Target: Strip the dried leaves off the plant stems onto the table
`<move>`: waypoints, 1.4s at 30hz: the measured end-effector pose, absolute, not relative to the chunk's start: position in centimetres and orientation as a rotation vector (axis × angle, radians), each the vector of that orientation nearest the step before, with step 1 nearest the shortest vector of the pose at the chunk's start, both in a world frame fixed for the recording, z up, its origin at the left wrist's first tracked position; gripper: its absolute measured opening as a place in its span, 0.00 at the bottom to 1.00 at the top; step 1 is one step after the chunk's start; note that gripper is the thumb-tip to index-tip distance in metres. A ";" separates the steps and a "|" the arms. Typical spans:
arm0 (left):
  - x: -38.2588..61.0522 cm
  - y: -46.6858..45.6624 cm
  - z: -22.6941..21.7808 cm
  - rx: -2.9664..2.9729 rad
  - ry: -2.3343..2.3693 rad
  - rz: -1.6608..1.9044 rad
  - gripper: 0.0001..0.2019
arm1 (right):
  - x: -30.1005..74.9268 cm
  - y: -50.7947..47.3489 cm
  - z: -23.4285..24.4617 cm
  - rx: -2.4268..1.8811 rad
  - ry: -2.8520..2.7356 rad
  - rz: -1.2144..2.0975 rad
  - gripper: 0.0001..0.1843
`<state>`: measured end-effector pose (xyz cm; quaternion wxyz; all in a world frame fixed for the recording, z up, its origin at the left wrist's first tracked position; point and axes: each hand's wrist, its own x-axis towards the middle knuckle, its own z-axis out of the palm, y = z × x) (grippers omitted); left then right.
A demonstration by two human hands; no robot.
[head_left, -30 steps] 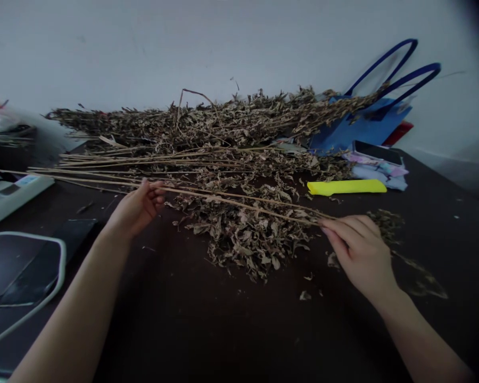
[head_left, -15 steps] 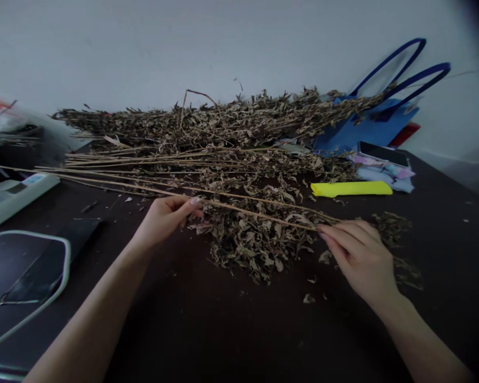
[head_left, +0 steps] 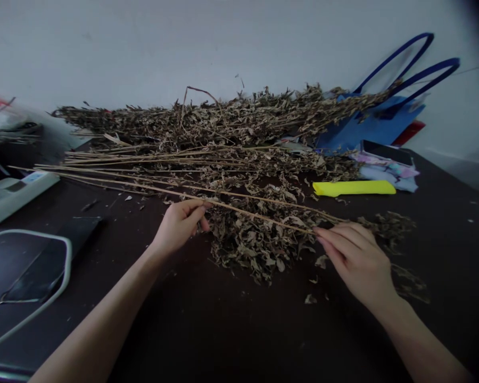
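A long thin dried stem (head_left: 255, 214) runs across the dark table (head_left: 231, 330) from far left to right. My left hand (head_left: 180, 225) is closed in a pinch round the stem near its middle. My right hand (head_left: 357, 260) is closed on the same stem further right, where a leafy tip (head_left: 387, 226) sticks out past the fingers. Under the stem lies a heap of stripped dried leaves (head_left: 255, 242). Behind it are several bare stems (head_left: 143, 159) and a big pile of leafy dried branches (head_left: 231, 119).
A blue bag with loop handles (head_left: 383, 119) leans on the wall at the back right, a phone (head_left: 385, 151) on cloth beside it. A yellow flat object (head_left: 353, 188) lies in front. At left are a white-rimmed dark tray (head_left: 27, 266) and a white device (head_left: 11, 194).
My left hand has slid right along the stem, from about a third of the way across towards the leaf heap. My right hand has stayed in place on the stem.
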<state>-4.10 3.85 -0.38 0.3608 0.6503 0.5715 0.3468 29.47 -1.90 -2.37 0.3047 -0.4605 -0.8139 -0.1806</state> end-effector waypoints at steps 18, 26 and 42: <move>-3.4 3.7 0.0 1.425 1.440 1.031 0.15 | 29.2 -2.5 -2.5 -1.330 -2.129 -0.428 0.06; -2.4 3.9 -1.0 0.899 1.033 1.338 0.14 | 29.0 -2.8 -2.6 -1.351 -2.136 -0.339 0.08; -1.7 3.5 -2.0 1.214 1.117 1.103 0.08 | 28.9 -3.1 -2.7 -1.390 -2.128 -0.275 0.09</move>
